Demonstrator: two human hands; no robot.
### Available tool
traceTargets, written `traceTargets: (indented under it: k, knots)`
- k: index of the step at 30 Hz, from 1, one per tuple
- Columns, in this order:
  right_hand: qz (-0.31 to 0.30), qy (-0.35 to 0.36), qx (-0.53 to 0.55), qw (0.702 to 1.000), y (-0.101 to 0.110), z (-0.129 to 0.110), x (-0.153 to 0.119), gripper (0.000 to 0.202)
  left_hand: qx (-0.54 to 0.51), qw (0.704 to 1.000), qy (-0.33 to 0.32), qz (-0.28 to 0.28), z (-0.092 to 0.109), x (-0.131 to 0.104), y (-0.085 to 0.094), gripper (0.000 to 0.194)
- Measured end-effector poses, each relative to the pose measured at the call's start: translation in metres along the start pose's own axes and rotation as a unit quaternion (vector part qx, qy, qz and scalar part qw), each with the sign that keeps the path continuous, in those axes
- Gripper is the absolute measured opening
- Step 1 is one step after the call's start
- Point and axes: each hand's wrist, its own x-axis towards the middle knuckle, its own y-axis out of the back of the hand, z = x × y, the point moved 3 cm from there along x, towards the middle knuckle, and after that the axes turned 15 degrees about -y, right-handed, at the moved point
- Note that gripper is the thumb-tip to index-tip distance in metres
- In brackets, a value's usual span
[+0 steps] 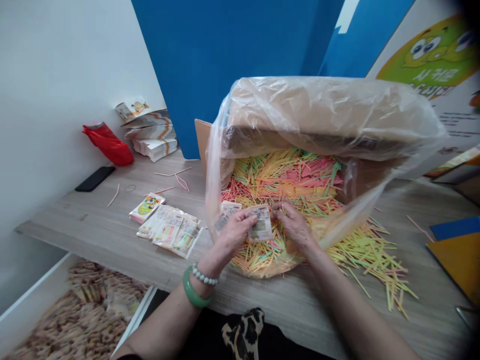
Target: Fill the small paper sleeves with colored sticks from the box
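My left hand (237, 229) pinches a small printed packet (260, 223) between thumb and fingers, over the front of a plastic-lined box (322, 105). Another packet (228, 212) shows just behind that hand. Close to the packet's right edge is my right hand (291, 224), its fingers curled together; whatever they hold is too small to name. Beneath both hands lie many thin yellow, pink and green sticks (285, 175). Left of the box, several filled packets (172, 231) overlap on the table beside a stack of printed cards (147, 206).
Loose sticks (375, 255) spill over the table (93, 220) at right. A black phone (95, 178), red pouch (108, 144) and folded cartons (152, 131) stand at back left. Below is a bin (82, 310) of brown pieces. Blue and yellow boards (459, 255) lie far right.
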Motion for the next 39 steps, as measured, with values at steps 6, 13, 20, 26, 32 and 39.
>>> traceTargets:
  k: [6,13,20,26,32,39]
  knots:
    - [-0.002,0.051,-0.105,0.993,0.004,-0.005,-0.007,0.018,0.053,0.998,-0.017,0.025,0.006,-0.002,0.004,0.035]
    - [0.022,0.072,0.280,0.957,0.005,-0.075,-0.020,0.012,0.225,0.968,-0.107,-0.008,0.033,-0.010,-0.006,0.035]
    - [0.025,0.146,0.343,0.927,-0.025,-0.108,-0.031,0.008,0.216,0.973,-0.081,-0.026,0.036,-0.013,-0.011,0.042]
    - [0.014,0.138,0.272,0.952,-0.034,-0.098,-0.038,0.010,0.126,0.991,-0.035,-0.038,0.032,-0.014,-0.008,0.047]
    - [-0.018,0.124,0.225,0.966,-0.030,-0.089,-0.040,0.014,0.078,0.995,-0.039,-0.040,0.031,-0.016,-0.009,0.045]
    - [0.004,0.140,0.271,0.952,-0.025,-0.091,-0.043,0.011,0.073,0.996,-0.039,-0.034,0.024,-0.017,-0.005,0.038]
